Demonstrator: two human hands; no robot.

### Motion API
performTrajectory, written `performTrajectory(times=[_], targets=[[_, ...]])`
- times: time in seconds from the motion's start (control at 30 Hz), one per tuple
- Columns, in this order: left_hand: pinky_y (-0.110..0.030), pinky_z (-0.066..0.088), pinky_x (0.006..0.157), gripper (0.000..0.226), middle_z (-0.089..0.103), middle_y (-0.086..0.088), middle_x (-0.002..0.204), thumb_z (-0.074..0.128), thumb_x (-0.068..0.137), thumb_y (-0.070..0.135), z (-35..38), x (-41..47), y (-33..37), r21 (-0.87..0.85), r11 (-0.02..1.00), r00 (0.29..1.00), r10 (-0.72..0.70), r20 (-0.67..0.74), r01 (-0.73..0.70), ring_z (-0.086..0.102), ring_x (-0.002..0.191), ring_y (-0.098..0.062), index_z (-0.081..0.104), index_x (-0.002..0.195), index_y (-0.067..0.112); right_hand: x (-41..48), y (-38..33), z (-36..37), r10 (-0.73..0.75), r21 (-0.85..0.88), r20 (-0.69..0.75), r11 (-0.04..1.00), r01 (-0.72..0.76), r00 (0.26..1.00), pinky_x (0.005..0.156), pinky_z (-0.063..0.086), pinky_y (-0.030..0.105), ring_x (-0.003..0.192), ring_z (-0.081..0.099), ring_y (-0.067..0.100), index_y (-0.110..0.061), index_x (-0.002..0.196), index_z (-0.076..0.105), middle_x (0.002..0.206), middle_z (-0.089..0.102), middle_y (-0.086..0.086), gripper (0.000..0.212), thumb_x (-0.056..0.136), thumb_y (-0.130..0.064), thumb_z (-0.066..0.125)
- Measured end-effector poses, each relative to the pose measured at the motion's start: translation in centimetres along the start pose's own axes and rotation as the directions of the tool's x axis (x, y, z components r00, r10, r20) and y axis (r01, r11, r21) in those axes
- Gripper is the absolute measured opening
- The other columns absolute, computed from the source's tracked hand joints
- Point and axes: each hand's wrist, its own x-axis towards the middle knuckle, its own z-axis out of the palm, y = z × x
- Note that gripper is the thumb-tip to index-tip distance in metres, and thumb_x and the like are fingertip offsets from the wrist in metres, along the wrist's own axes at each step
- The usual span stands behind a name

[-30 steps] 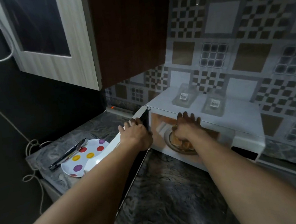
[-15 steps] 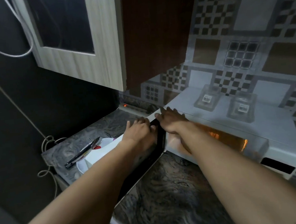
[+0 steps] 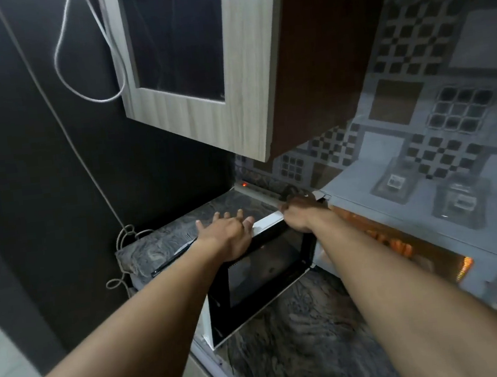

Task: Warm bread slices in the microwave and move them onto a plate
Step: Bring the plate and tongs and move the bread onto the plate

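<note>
You are pressing your flat, open left hand (image 3: 227,236) against the half-open white-framed, dark-glass microwave door (image 3: 264,266), right hand (image 3: 302,218) curling over its top edge. You are seemingly closing it; a square push comes next.

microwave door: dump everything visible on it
The microwave door has a white rim, a black inner frame and a glossy dark window. It stands upright, partly open, hinged at the left of the microwave, over the marbled countertop. The left hand lies spread-fingered on its top edge; the right hand covers the hinge-end corner.
</note>
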Motion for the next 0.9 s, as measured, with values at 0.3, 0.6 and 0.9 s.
performTrajectory(times=[0.3, 0.6, 0.9], targets=[[-0.071, -0.001, 0.111, 0.06, 0.01, -0.006, 0.165, 0.009, 0.099, 0.056, -1.5, 4.7, -8.3, 0.0, 0.997, 0.997, 0.081, -0.008, -0.081, 0.002, 0.151, -0.037, 0.013, 0.156, 0.034, 1.2, -6.6, -0.1, 0.083, 0.072, -0.02, 0.994, -0.082, 0.996, 0.109, 0.039, 0.041, 0.13, 0.049, 0.034, -0.012, 0.142, 0.051, 0.147, 0.049, 0.018, 0.047, 0.107, -0.036, 0.032], [-0.067, 0.003, 0.115, 0.06, 0.01, -0.005, 0.165, 0.016, 0.102, 0.055, -1.3, 9.6, -16.3, 0.053, 0.975, 0.976, 0.218, -0.022, -0.216, 0.003, 0.152, -0.031, 0.012, 0.157, 0.033, 3.3, -13.3, 2.0, 0.214, 0.133, -0.075, 0.97, -0.203, 0.974, 0.096, 0.043, 0.035, 0.125, 0.055, 0.037, -0.006, 0.132, 0.058, 0.138, 0.057, 0.02, 0.051, 0.104, -0.045, 0.041], [-0.065, 0.007, 0.115, 0.06, 0.009, -0.006, 0.165, 0.019, 0.102, 0.055, -0.7, 13.6, -20.5, 0.005, 0.966, 0.966, 0.26, 0.011, -0.26, 0.003, 0.152, -0.031, 0.006, 0.157, 0.035, 6.6, -17.1, 2.5, 0.256, 0.123, -0.06, 0.961, -0.247, 0.965, 0.098, 0.042, 0.038, 0.126, 0.054, 0.035, -0.009, 0.134, 0.057, 0.139, 0.057, 0.016, 0.048, 0.104, -0.044, 0.041]])
